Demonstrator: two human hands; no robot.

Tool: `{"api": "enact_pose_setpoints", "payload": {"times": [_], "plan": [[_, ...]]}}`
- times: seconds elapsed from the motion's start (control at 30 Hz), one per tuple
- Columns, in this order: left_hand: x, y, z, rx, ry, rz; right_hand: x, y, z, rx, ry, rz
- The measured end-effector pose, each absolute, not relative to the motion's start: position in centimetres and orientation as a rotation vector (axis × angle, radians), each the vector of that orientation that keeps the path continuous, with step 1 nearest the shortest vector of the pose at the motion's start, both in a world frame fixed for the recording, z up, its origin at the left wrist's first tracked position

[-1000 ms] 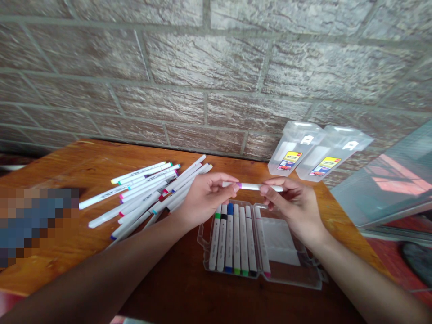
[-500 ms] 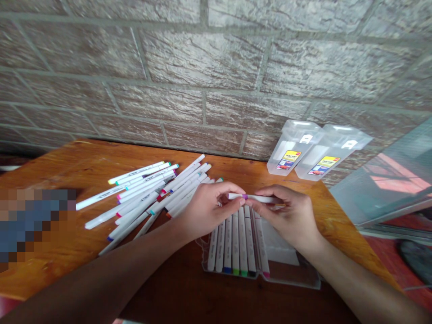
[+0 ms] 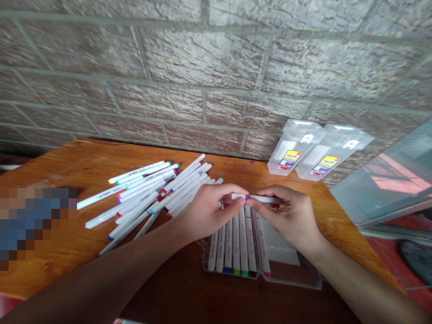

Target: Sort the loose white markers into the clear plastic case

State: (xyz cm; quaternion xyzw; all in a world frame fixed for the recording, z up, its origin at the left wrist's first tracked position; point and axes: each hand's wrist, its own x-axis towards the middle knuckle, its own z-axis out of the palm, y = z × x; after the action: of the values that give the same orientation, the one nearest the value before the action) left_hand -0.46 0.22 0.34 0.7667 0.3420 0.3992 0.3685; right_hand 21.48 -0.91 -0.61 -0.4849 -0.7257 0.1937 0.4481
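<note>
A white marker (image 3: 265, 199) with a purple band lies level between my two hands, above an open clear plastic case (image 3: 290, 282). Thumb and fingers of my left hand (image 3: 211, 209) pinch its left end by the purple band. My right hand (image 3: 292, 213) grips the longer white barrel, part of which is hidden by the fingers. Inside the case, several white markers (image 3: 236, 243) lie side by side in a row, with blue, green, black and pink ends toward me. A white sheet (image 3: 278, 245) shows in the case's right half.
A loose pile of white markers (image 3: 145, 193) with coloured ends spreads over the wooden table (image 3: 91, 164) to the left. Two clear cases with labels, a left one (image 3: 285, 150) and a right one (image 3: 327, 155), stand against the brick wall (image 3: 229, 58). A blurred patch (image 3: 30, 225) covers the left edge.
My left hand and the purple-banded end of the marker have shifted very slightly right. Both hands keep their grip, and the other things stay where they were.
</note>
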Motion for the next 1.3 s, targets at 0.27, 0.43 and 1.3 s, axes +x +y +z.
{"api": "enact_pose_setpoints", "payload": {"times": [0.27, 0.43, 1.3], "plan": [[-0.7, 0.7, -0.3, 1.909, 0.875, 1.049, 21.5, -0.7, -0.4, -1.193, -1.79, 0.505], [-0.7, 0.9, -0.7, 1.768, 0.819, 1.07, 21.6, -0.6, -0.5, -1.186, -1.751, 0.556], [-0.4, 1.9, 0.1, 1.293, 0.836, 1.151, 21.5, -0.3, 0.5, -1.051, -1.339, 0.925]]}}
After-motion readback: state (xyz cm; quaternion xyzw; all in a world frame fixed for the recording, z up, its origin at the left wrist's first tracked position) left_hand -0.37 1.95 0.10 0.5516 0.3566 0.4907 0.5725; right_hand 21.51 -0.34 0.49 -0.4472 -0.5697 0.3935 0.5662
